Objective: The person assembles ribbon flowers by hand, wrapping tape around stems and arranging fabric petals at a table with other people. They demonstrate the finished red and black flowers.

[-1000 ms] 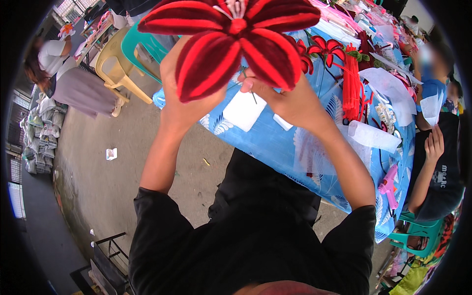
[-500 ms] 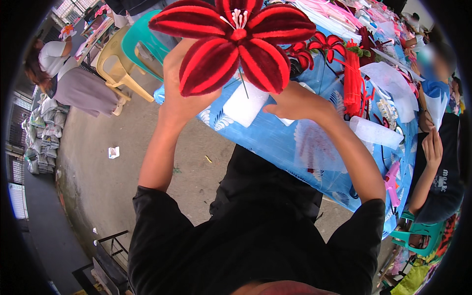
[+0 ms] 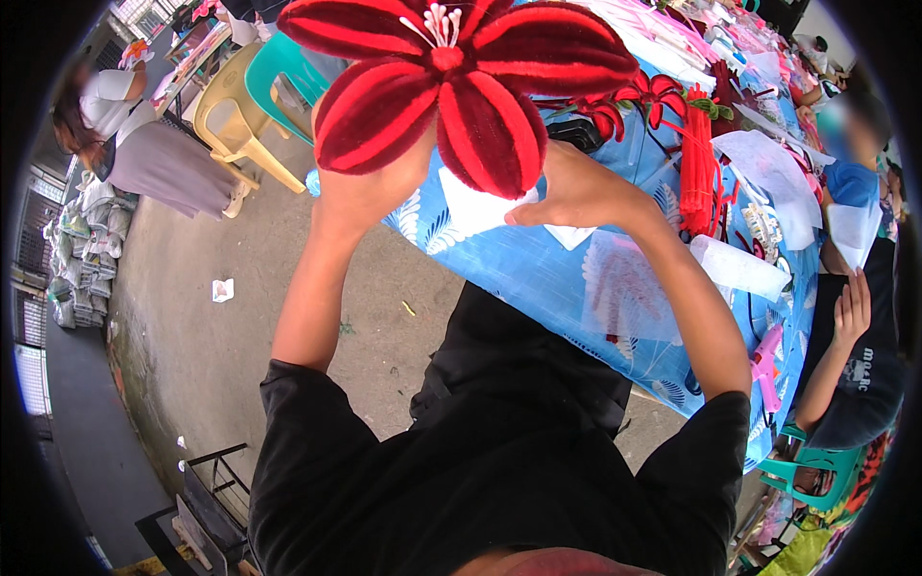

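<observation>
A large chenille-stem flower [image 3: 447, 60], dark red with bright red stripes and pale stamens, is held up above the near edge of the table. Behind its lower left petal is my left hand [image 3: 370, 197], closed at the flower's underside; the petals cover its fingers. My right hand [image 3: 591, 197] is at the lower right petal with the thumb stretched out to the left. Its other fingers are mostly hidden, and I see nothing held in it. A white piece [image 3: 469, 206] lies on the table beneath the flower.
Smaller red flowers [image 3: 663, 94], a bundle of red chenille stems [image 3: 698, 168], a white roll [image 3: 740, 267] and a pink glue gun [image 3: 765, 370] lie on the blue-covered table [image 3: 624, 322]. A co-worker's hand [image 3: 850, 312] is at the right. Chairs [image 3: 235, 110] stand far left.
The flower has risen slightly and tipped, so its wire stem no longer shows below the petals. Both my hands have shifted only a little. The co-worker's hand and white sheet have moved slightly.
</observation>
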Demonstrator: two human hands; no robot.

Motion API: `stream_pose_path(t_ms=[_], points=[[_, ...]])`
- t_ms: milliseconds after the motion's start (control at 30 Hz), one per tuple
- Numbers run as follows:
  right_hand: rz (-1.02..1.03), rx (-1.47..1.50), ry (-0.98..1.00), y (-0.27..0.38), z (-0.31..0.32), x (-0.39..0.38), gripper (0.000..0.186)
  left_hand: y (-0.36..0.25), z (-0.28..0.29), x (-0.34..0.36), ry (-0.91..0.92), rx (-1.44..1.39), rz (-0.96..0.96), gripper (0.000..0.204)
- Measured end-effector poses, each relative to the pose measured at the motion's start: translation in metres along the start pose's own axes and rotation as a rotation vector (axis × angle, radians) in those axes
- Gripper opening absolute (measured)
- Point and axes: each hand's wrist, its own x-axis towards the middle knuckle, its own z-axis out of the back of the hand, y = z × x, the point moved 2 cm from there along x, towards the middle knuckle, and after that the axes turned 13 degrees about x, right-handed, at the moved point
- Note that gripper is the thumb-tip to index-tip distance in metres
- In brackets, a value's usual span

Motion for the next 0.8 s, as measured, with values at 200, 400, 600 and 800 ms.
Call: stream_pose_path(t_ms=[200,400,600,800], points=[[-0.104,-0.111,-0.052,-0.013,-0.003,-0.008,0.075,0.004,-0.007,-0.010,-0.041,0.049,0.140,0.028],[-0.019,-0.282,-0.160,0.009,-0.002,-0.035,0.072,0.004,-0.016,-0.002,-0.057,-0.413,0.435,0.017],[-0.086,-0.326,-0.166,0.021,0.019,-0.064,0.062,-0.005,-0.031,-0.025,-0.069,-0.385,0.550,0.023],[0.037,-0.350,-0.131,0.009,-0.009,-0.032,0.075,-0.010,-0.036,-0.025,-0.021,-0.350,0.470,0.017]])
